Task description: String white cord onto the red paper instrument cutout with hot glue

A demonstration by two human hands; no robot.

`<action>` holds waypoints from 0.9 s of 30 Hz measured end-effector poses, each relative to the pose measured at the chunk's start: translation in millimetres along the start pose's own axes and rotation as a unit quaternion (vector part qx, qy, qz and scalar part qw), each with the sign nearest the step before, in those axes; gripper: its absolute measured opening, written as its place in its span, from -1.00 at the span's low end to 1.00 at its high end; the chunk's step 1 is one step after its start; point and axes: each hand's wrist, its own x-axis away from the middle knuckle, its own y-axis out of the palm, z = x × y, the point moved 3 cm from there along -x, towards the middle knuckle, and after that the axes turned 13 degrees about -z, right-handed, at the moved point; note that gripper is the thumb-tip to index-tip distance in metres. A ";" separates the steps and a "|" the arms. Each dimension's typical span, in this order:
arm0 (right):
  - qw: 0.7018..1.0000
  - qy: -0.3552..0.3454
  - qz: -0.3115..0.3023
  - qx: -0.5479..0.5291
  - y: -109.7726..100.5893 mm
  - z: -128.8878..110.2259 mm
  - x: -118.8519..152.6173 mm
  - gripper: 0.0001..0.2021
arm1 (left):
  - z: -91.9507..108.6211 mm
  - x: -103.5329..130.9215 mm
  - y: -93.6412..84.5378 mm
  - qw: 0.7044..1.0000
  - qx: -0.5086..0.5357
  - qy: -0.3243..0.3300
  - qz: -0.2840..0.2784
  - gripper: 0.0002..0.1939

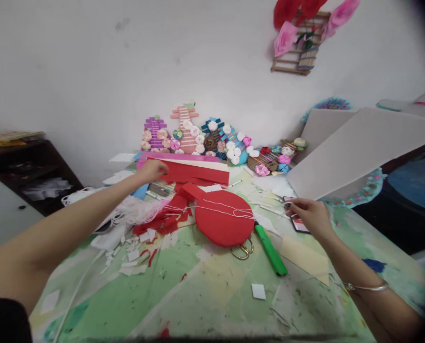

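Observation:
My left hand [156, 169] is raised over red paper strips [198, 173] at the back of the table. Its fingers are curled together; what they hold, if anything, is too small to make out. On the right, my right hand [311, 216] pinches white string [269, 208] above a phone [300, 224]. A red round piece with a short neck [223, 224] lies in the middle, with loose string across its face. Gold-handled scissors [243, 250] stick out from under its lower edge. Beside it is a green-handled tool [271, 250].
Tangled white string [137, 212] and paper scraps [135, 257] lie to the left. Several flower-trimmed, instrument-shaped crafts [187, 136] lean on the wall. A large grey-white board [351, 147] stands at the right. A beige sheet [307, 259] and small white square [258, 291] lie nearer.

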 end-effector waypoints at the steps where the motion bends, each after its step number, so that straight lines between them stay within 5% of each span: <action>1: 1.000 -0.014 -0.003 -0.002 2.2 -6.6 2.4 -0.81 | 4.9 -6.6 29.1 0.997 -0.037 0.030 -0.055 -0.90; 5: 0.999 -0.029 -0.032 0.002 4.4 -17.3 17.1 -0.84 | 13.7 -16.2 125.0 0.953 -0.150 0.127 -0.231 -0.87; 9: 0.994 0.004 -0.103 0.034 -2.3 -8.9 34.7 -0.77 | 6.4 -15.5 165.3 0.905 -0.224 0.181 -0.314 -0.90; 15: 0.931 0.058 -0.351 0.075 14.3 -15.7 48.5 -0.58 | -12.4 -21.9 176.6 0.876 -0.287 0.203 -0.331 -0.89; 20: 0.943 -0.063 -0.289 0.155 51.6 -60.8 19.0 -0.73 | 4.1 -13.4 177.6 0.880 -0.294 0.206 -0.311 -0.86; 24: 0.951 -0.171 -0.249 0.073 106.5 -98.8 -13.3 -0.72 | 41.8 0.2 169.3 0.881 -0.263 0.222 -0.325 -0.92; 27: 0.939 -0.203 -0.278 -0.001 150.7 -112.3 -31.1 -0.70 | 67.1 2.9 156.0 0.886 -0.237 0.227 -0.328 -0.87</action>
